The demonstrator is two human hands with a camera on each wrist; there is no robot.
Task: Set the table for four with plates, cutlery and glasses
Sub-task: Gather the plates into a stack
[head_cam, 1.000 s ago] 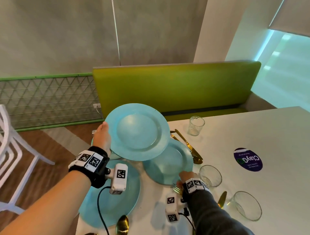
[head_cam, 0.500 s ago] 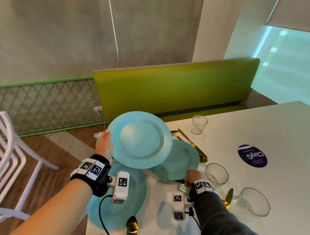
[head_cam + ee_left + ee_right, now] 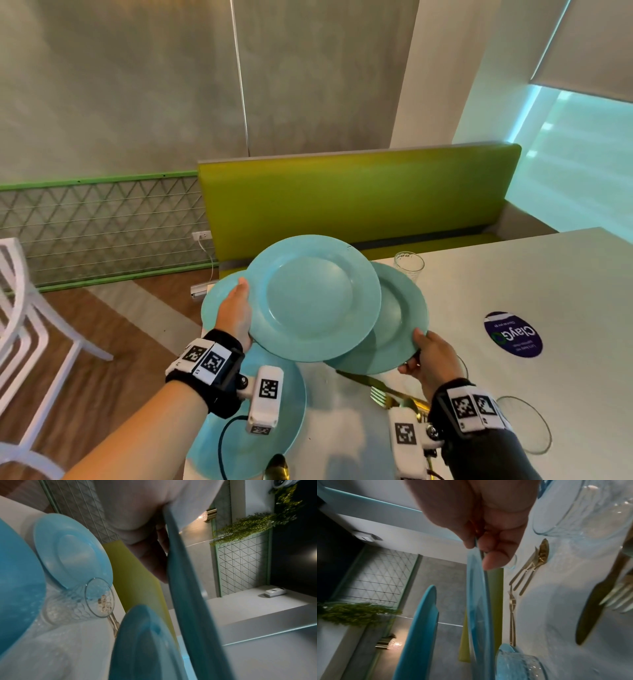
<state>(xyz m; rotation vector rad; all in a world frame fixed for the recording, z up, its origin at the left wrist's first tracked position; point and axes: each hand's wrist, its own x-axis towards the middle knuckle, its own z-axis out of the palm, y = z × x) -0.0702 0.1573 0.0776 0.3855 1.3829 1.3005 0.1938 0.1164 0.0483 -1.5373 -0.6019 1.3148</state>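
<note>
The white table (image 3: 513, 291) is crowded at its near-left corner. Two blue plates are held level above it for carrying: the upper plate (image 3: 313, 298) is pinched at its rim by the left hand (image 3: 234, 313), the lower plate (image 3: 397, 318) by the right hand (image 3: 433, 353). Gold cutlery (image 3: 530, 566), hidden from the head view, is shown only by the right wrist view.

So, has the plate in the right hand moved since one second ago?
Yes. The right hand has lifted its plate off the table; the cutlery it lay over is now uncovered.
</note>
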